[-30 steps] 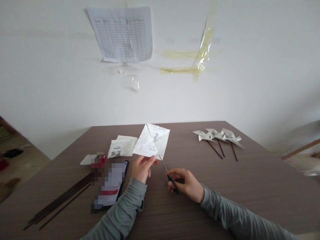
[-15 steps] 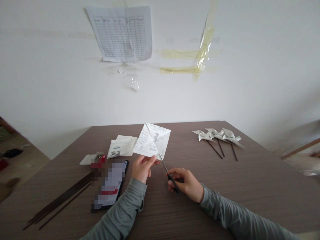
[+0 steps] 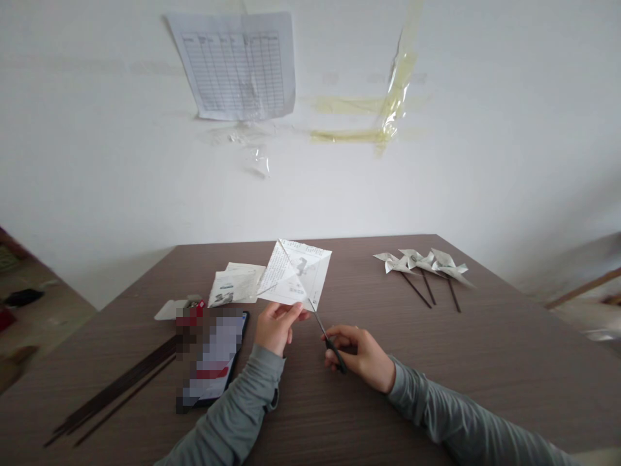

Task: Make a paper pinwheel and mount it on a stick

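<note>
My left hand [image 3: 277,329] is closed on the lower edge of a square printed paper sheet [image 3: 314,272], thumb on top and fingers beneath. The sheet is raised over the table, with diagonal lines across it; a slit shows near its left corner. My right hand [image 3: 365,357] grips the scissors [image 3: 336,355] by their black handles. Their thin blades meet the paper's near corner, just right of my left thumb. How far apart the blades stand is hard to see.
Several loose paper pieces [image 3: 233,286] lie left of the sheet, beside a small open box [image 3: 174,309]. A phone [image 3: 218,359], partly blurred out, and dark sticks [image 3: 116,382] are nearer. Three paper pinwheels [image 3: 422,262] on sticks lie at right. A wall [image 3: 339,200] stands behind the table [image 3: 436,349].
The paper's upper left part has shifted slightly left, and the slit near its left corner shows more clearly. Both hands and the scissors hold almost the same place.
</note>
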The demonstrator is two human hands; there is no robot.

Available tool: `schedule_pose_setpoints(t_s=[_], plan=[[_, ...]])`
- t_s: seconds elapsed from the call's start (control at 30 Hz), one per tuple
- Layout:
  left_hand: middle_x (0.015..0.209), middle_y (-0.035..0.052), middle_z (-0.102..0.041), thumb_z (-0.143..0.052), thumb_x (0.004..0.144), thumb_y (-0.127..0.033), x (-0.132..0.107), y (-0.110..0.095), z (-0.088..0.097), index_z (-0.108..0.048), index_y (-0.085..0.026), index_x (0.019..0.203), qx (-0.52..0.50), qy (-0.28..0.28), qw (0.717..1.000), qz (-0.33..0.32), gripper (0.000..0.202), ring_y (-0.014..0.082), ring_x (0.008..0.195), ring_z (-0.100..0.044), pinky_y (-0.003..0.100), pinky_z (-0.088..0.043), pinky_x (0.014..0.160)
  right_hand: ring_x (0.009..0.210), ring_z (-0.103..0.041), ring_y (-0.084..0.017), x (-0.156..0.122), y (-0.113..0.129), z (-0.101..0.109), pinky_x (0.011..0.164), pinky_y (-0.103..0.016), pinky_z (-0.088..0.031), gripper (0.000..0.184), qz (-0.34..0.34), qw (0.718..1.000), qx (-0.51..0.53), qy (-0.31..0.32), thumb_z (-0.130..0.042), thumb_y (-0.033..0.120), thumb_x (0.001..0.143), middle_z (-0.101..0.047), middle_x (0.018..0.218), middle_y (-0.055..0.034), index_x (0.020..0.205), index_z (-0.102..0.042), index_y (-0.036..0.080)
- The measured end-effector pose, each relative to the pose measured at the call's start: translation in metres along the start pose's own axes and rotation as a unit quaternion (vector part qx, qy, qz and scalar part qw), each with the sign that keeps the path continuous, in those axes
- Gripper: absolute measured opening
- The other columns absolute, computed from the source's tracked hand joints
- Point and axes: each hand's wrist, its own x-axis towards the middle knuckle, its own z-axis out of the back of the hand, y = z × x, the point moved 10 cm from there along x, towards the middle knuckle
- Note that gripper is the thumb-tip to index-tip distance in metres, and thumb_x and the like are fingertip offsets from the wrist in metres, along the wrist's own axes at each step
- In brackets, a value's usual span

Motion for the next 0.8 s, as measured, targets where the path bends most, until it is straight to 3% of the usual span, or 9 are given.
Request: schedule_pose_setpoints(t_s=[0.3, 0.57, 0.8], plan=[[0.087, 0.0097, -0.095, -0.110, 0.075, -0.039, -0.005, -0.003, -0.004, -0.087, -0.019, 0.095, 0.004, 0.009, 1.000, 0.007, 0.036, 0.0300, 0.081, -0.097, 0.017, -0.038, 0.041, 0.082, -0.091, -0.043, 0.001, -0.001, 0.002, 0.086, -0.056, -0.079, 0.074, 0.006, 1.000, -0.002, -0.008, -0.112, 0.089, 0.076, -0.089, 0.084, -0.0130, 0.111, -0.087, 0.028], [0.089, 0.0118, -0.096, -0.114, 0.069, -0.041, 0.003, 0.007, -0.002, -0.086, -0.019, 0.095, 0.015, 0.023, 0.999, 0.033, 0.044, 0.0341, 0.085, -0.099, 0.016, -0.035, 0.038, 0.082, -0.090, -0.044, 0.001, -0.002, 0.003, 0.083, -0.056, -0.078, 0.078, -0.002, 1.000, -0.009, -0.012, -0.111, 0.094, 0.073, -0.087, 0.082, -0.0117, 0.109, -0.086, 0.030], [0.089, 0.0118, -0.097, -0.111, 0.075, -0.042, 0.003, 0.005, -0.001, -0.087, -0.019, 0.096, 0.009, 0.022, 1.000, 0.014, 0.040, 0.0335, 0.085, -0.099, 0.016, -0.038, 0.039, 0.082, -0.091, -0.043, 0.002, -0.004, 0.003, 0.086, -0.055, -0.080, 0.078, 0.000, 1.000, -0.010, -0.013, -0.111, 0.094, 0.075, -0.089, 0.083, -0.0127, 0.109, -0.086, 0.029]])
